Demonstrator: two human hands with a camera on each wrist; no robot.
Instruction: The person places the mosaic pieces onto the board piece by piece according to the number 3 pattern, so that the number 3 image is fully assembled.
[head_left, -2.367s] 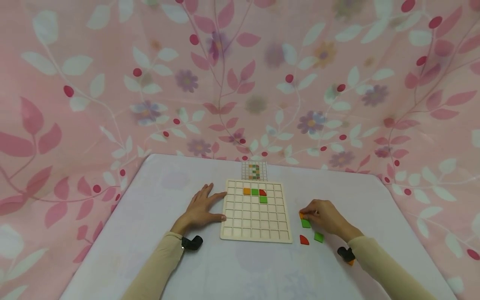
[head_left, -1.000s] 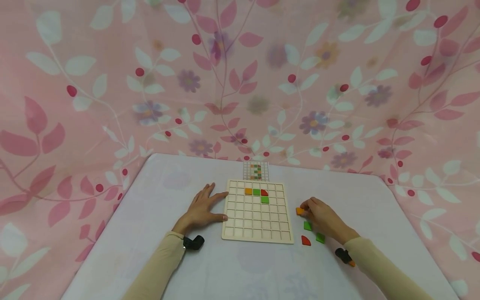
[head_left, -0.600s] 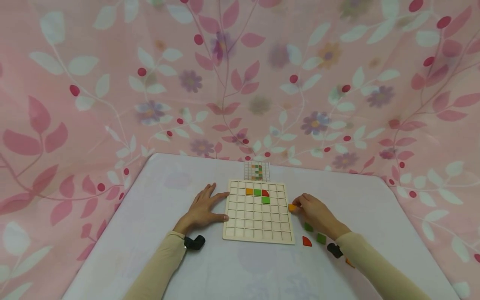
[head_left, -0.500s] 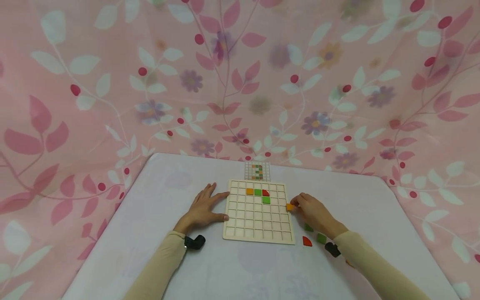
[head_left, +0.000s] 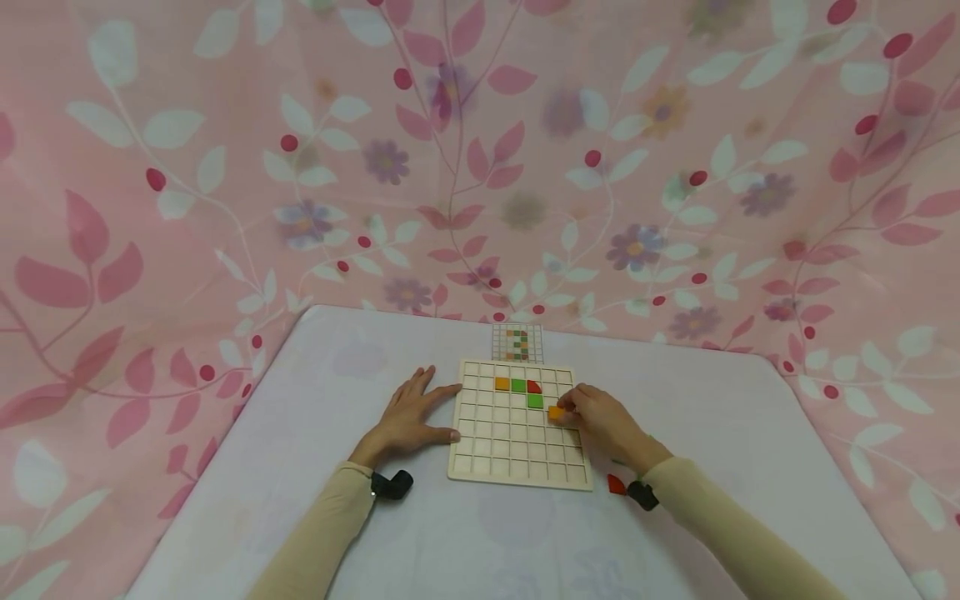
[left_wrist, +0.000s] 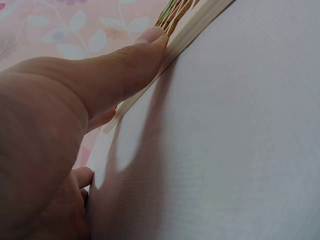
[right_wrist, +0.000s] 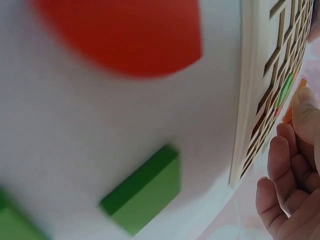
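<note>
A pale wooden grid board (head_left: 491, 458) lies on the table. Set in its cells are an orange square tile (head_left: 502, 384), a green square tile (head_left: 518, 386), a red quarter-round tile (head_left: 533, 387) and, below that one, another green tile (head_left: 535, 402). My left hand (head_left: 401, 423) is spread on the cloth, thumb and index finger touching the board's left edge. Over the board's right part, my right hand (head_left: 606, 423) pinches an orange square tile (head_left: 555, 412) between thumb and fingers. In the right wrist view the held orange tile (right_wrist: 301, 85) shows edge-on beyond the board.
Behind the board lies a small printed grid card (head_left: 517, 342) with a coloured pattern. Right of the board are a loose red quarter-round tile (head_left: 616, 484) and green tiles (right_wrist: 145, 192), largely hidden by the right arm in the head view. A floral curtain (head_left: 480, 167) hangs behind the table.
My right hand has picked up the orange tile from the loose ones on the right and carried it left, over the board. The left hand stays at the board's edge.
</note>
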